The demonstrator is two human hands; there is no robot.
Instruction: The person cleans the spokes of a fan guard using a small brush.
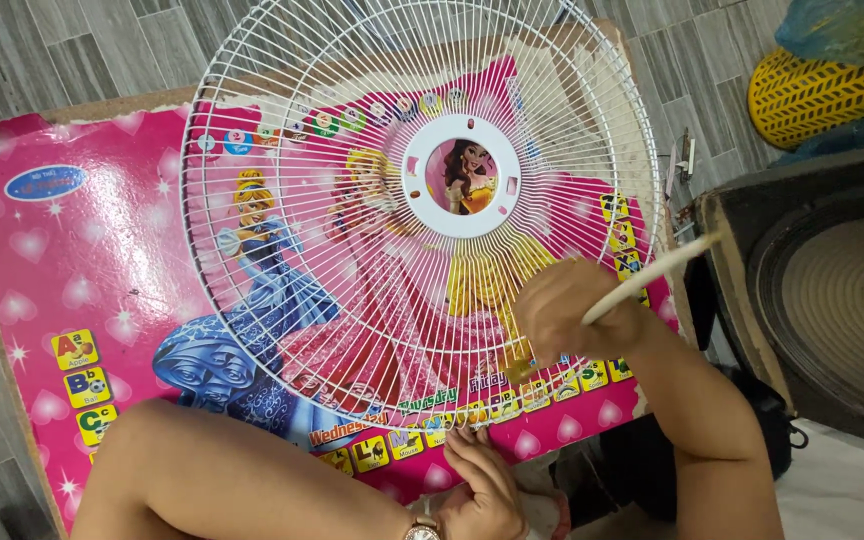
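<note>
**Brush on the fan guard, other hand steadying the rim**

Your right hand (559, 318) is closed around a pale brush handle (652, 272), which slants up and away toward the right edge of the mat (72, 290). The working end sits under your fist, against the wires near the lower right of the guard (422, 215); what shows there is small and yellowish, too blurred to tell more. You hold the handle low, close to the tip, likely for control on the thin wires.

Your left hand (487, 485) rests at the near edge of the mat, fingers curled and touching the guard's lower rim. It seems to pin the guard so it does not slide; whether the fingers actually hook a wire, you cannot tell from here. A watch (422, 528) sits on that wrist.

The guard is a white wire fan grille with a round hub ring, lying flat and covering most of the mat's right half. The mat is a pink picture sheet on a board, laid over a grey tiled floor (52, 50).

Off the mat's right edge stands a dark speaker (832, 290). Beyond it, at the far right, lies a yellow basket (812, 95).
</note>
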